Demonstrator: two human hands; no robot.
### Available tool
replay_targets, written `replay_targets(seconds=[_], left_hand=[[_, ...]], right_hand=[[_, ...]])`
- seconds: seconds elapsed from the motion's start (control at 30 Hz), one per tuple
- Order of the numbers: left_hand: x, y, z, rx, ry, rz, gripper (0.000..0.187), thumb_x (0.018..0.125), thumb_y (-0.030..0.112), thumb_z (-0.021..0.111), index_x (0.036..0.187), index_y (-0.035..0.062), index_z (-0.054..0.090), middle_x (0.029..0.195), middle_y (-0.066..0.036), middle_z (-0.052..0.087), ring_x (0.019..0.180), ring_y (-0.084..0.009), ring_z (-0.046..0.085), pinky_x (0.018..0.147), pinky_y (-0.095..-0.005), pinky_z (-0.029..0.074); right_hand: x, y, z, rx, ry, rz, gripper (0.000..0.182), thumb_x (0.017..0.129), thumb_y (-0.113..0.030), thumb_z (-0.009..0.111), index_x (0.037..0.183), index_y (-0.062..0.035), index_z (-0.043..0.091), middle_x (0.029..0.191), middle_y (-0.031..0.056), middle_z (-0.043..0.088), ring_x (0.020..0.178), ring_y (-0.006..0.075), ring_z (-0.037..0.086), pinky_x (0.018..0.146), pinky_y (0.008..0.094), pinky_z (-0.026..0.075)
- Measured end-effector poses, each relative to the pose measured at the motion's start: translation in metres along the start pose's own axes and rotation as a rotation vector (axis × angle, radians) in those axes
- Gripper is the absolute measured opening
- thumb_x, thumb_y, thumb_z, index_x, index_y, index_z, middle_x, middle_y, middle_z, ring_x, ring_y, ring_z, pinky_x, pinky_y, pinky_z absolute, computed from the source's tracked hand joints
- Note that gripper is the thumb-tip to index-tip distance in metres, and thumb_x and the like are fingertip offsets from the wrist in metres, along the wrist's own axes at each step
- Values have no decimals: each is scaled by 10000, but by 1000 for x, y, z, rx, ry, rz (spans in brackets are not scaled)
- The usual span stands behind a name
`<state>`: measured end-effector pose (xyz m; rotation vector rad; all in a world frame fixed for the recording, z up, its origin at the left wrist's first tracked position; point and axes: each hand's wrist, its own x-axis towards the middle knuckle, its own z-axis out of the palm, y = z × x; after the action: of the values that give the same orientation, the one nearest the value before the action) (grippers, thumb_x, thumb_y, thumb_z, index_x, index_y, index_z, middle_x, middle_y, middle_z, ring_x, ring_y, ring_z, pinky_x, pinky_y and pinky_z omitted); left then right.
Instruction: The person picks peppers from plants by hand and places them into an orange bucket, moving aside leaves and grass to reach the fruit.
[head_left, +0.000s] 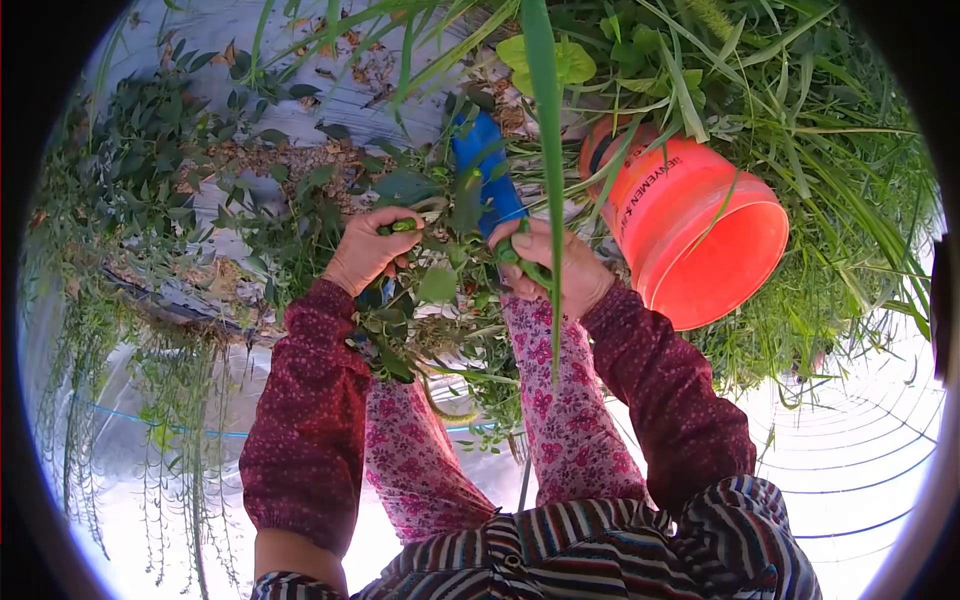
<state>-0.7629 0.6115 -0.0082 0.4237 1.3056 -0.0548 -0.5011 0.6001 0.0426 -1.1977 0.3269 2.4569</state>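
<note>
My left hand (368, 252) is closed, its thumb and fingers pinching a small green pepper (405, 226) among the leaves of a low plant (437, 285). Across from it, my right hand (568, 268) curls round several slender green peppers (530, 262), partly hidden by the fingers. A blue boot (485, 170) on my right leg lies just beyond that hand. To the right of the hand, an orange-red bucket (655, 190) with dark lettering leans over, its mouth tilted towards me.
A long grass blade (545, 150) hangs close before the camera, crossing near my right hand. Tall grass (830, 200) crowds round the bucket. Leafy plants (150, 150) grow at the left, through pale plastic sheeting (215, 60) strewn with dry leaves.
</note>
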Motion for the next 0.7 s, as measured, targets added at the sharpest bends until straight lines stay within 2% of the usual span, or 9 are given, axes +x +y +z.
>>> replay_targets(seconds=[0.1, 0.17, 0.2, 0.3, 0.37, 0.43, 0.47, 0.6, 0.7], left_hand=[[2, 0, 5, -30, -9, -45, 187, 797, 130, 657, 980, 96, 649, 774, 1, 594, 614, -88, 589, 492, -233, 473], [15, -3, 11, 432, 108, 582, 238, 749, 97, 678, 982, 79, 633, 850, -39, 597, 785, -160, 611, 676, -276, 488], [14, 5, 14, 512, 195, 401, 289, 701, 49, 689, 981, 62, 617, 974, -95, 593, 949, -202, 576, 823, -287, 442], [-2, 46, 26, 512, 276, 690, 261, 745, -26, 651, 990, 58, 623, 1200, -56, 545, 838, -100, 558, 720, -240, 460], [-21, 77, 37, 193, 71, 474, 216, 756, -11, 646, 959, 61, 626, 1242, -42, 519, 708, -61, 562, 563, -191, 455], [-26, 86, 43, 55, -265, 301, 199, 765, -3, 633, 949, 74, 624, 1248, -26, 516, 614, -24, 543, 437, -150, 401], [-29, 92, 47, 79, -331, 206, 177, 759, 0, 627, 923, 65, 615, 1122, -11, 575, 687, -48, 546, 547, -194, 444], [-24, 74, 48, 338, -323, 354, 186, 718, -2, 641, 894, 34, 593, 819, -27, 567, 805, -120, 528, 764, -274, 416], [-32, 72, 53, 398, -284, 509, 209, 709, 0, 644, 908, 36, 592, 810, -41, 556, 784, -145, 533, 742, -265, 421]], right_hand=[[-1, -12, 3, -70, 126, 47, 273, 899, -254, 531, 1062, -35, 517, 700, 44, 504, 524, 109, 452, 451, 232, 351], [4, -6, -2, -36, 142, 32, 265, 896, -255, 540, 1053, -42, 521, 734, 45, 497, 542, 103, 447, 451, 234, 345], [6, -4, -3, 42, 162, 15, 234, 888, -243, 561, 1042, -67, 560, 727, 24, 511, 544, 96, 467, 449, 225, 350], [7, 0, -4, 148, 221, -32, 198, 877, -222, 587, 1026, -92, 600, 713, 0, 522, 551, 89, 492, 451, 215, 355], [3, 0, -1, 177, 257, -63, 190, 875, -213, 592, 1021, -92, 600, 707, -4, 518, 557, 90, 497, 456, 214, 355], [0, -5, 9, 91, 233, -99, 181, 870, -194, 601, 1017, -88, 606, 714, -9, 537, 562, 77, 500, 462, 210, 356], [1, -4, 12, 88, 227, -103, 181, 870, -194, 601, 1017, -88, 606, 714, -9, 537, 562, 77, 500, 462, 210, 356], [2, -5, 13, 13, 278, -107, 176, 863, -175, 608, 1011, -81, 624, 732, -14, 566, 571, 52, 497, 487, 197, 365], [7, -2, 15, 0, 296, -94, 180, 854, -161, 612, 1004, -65, 629, 738, -10, 573, 596, 59, 510, 537, 196, 409]])
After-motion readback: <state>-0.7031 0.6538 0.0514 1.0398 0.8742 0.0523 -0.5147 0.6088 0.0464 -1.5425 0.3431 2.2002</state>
